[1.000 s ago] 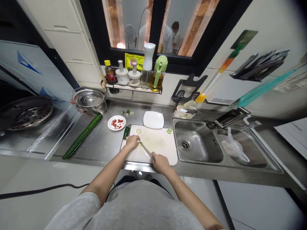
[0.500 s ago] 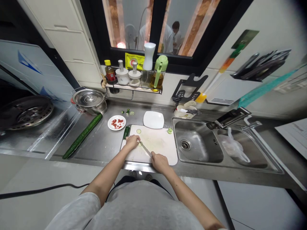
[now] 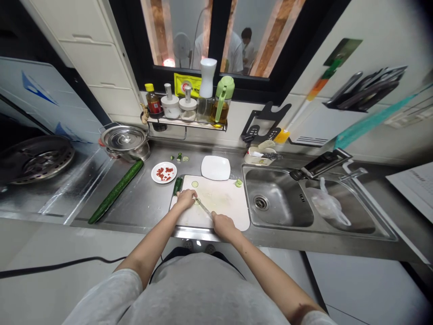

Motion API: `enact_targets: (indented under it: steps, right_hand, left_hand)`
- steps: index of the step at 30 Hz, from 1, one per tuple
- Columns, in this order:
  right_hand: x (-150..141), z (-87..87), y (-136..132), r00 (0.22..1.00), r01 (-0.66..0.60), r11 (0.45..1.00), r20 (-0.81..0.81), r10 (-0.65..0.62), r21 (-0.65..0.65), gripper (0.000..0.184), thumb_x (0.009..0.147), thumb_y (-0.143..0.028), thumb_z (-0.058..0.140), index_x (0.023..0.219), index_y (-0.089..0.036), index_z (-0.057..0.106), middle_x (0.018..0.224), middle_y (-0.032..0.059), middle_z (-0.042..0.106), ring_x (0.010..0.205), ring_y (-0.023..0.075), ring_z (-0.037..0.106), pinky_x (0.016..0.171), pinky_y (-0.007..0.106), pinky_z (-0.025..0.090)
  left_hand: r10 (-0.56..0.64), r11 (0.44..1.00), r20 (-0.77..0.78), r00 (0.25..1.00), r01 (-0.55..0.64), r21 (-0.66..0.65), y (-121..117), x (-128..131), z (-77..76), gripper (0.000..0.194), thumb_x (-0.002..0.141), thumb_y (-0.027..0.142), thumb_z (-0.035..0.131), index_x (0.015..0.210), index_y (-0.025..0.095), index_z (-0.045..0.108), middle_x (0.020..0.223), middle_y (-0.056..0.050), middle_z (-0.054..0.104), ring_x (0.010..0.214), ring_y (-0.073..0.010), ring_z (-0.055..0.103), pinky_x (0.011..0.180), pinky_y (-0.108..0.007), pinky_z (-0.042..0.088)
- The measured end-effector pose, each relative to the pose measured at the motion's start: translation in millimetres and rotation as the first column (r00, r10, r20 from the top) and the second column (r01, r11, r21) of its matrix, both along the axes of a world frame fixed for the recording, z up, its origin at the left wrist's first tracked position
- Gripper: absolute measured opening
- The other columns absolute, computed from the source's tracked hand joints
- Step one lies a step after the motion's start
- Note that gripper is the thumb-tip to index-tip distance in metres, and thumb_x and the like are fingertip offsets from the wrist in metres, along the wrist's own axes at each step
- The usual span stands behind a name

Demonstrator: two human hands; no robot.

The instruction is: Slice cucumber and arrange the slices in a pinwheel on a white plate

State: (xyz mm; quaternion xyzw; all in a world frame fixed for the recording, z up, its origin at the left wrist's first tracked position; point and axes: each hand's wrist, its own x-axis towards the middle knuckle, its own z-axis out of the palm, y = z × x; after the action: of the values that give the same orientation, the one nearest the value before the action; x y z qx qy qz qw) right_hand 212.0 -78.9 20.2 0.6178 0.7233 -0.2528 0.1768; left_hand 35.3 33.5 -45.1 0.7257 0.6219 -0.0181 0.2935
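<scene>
On the white cutting board [image 3: 233, 212], my right hand [image 3: 223, 225] is closed round the handle of a knife [image 3: 204, 208]. Its blade points up and left to a thin cucumber slice [image 3: 197, 201] lying on the board. My left hand [image 3: 186, 199] has its fingers bent down at the left edge of that slice, seemingly pinning it; the fingertips are partly hidden. Just beyond my left hand lies a short cucumber piece [image 3: 177, 185]. Another round slice rests flat near the board's far edge, and a few slices sit in a small pile [image 3: 238, 183] at the far right corner.
Behind the board stand a white rectangular plate [image 3: 215, 168] and a round plate [image 3: 156, 177] with red chopped bits. A long cucumber [image 3: 117, 192] lies on the left counter by a lidded pot [image 3: 126, 140]. To the right is a sink [image 3: 287, 219]; a condiment rack [image 3: 189, 123] hangs above.
The view has shifted slightly. Both hands stay almost in place, with the knife blade still at the cucumber slice.
</scene>
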Motion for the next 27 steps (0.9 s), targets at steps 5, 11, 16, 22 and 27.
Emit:
enact_targets:
  steps: [5,11,16,22,27]
  right_hand:
    - [4,-2.5,-3,1.0,0.003,1.0,-0.011,-0.003,0.003,0.032,0.085,-0.012,0.039,0.115,-0.016,0.049,0.1,0.0164,0.067,0.096,0.0263,0.063,0.072,0.032,0.043]
    - [11,-4.6,-13,1.0,0.02,1.0,0.01,-0.02,-0.017,0.03,0.087,-0.014,0.038,0.115,-0.017,0.048,0.1,0.0156,0.067,0.097,0.0257,0.063,0.072,0.032,0.042]
    - [16,-8.1,-22,1.0,0.015,1.0,0.018,-0.015,-0.026,0.033,0.086,-0.013,0.039,0.118,-0.016,0.049,0.1,0.0158,0.067,0.096,0.0268,0.063,0.071,0.032,0.041]
    - [30,-9.1,-31,1.0,0.029,0.999,0.005,-0.029,-0.03,0.028,0.091,-0.019,0.036,0.114,-0.016,0.051,0.101,0.015,0.067,0.093,0.0267,0.063,0.066,0.03,0.037]
    - [52,-7.4,-35,0.988,0.103,0.995,-0.12,-0.1,0.014,0.023,0.093,-0.028,0.037,0.107,-0.019,0.053,0.099,0.0102,0.067,0.091,0.0215,0.061,0.063,0.026,0.03]
  left_hand:
    - [0.003,1.0,-0.006,1.0,-0.003,-0.003,0,0,1.4,0.029,0.073,0.017,0.057,0.099,0.026,0.065,0.102,-0.003,0.067,0.1,-0.021,0.056,0.088,-0.035,0.034]
    - [0.0,1.0,-0.013,1.0,0.0,0.007,-1,1,2.1,0.03,0.073,0.015,0.055,0.099,0.026,0.066,0.104,-0.004,0.067,0.102,-0.0216,0.056,0.088,-0.036,0.033]
    - [-0.018,1.0,-0.026,1.0,0.018,0.016,-2,1,2.4,0.029,0.074,0.016,0.055,0.098,0.026,0.066,0.105,-0.004,0.065,0.104,-0.0233,0.055,0.089,-0.037,0.032]
    - [-0.024,0.999,-0.041,0.999,0.025,0.032,-3,1,1.1,0.026,0.074,0.015,0.053,0.096,0.025,0.064,0.108,-0.005,0.064,0.105,-0.0245,0.053,0.09,-0.04,0.03]
    - [-0.014,1.0,-0.039,0.999,0.015,0.027,-3,4,3.5,0.024,0.072,0.014,0.055,0.093,0.024,0.064,0.105,-0.005,0.066,0.104,-0.0237,0.054,0.089,-0.038,0.03]
